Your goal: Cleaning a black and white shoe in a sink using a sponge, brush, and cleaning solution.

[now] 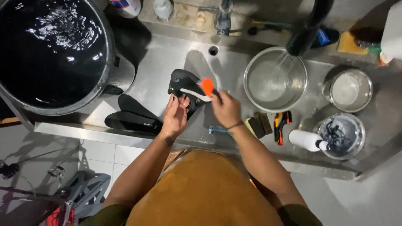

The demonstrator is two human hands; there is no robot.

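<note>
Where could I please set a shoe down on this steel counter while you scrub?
Bare steel lies behind the black shoe, between the big water-filled pot and the large steel bowl, around the small hole. The front-left edge holds two insoles. Right of the right hand, bowls, sponges, a clamp and a white bottle crowd it.

black shoe (186,86), orange brush (207,86)

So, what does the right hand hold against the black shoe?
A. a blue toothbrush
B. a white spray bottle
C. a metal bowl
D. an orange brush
D: the right hand presses an orange brush on the black shoe, which the left hand steadies.
</note>
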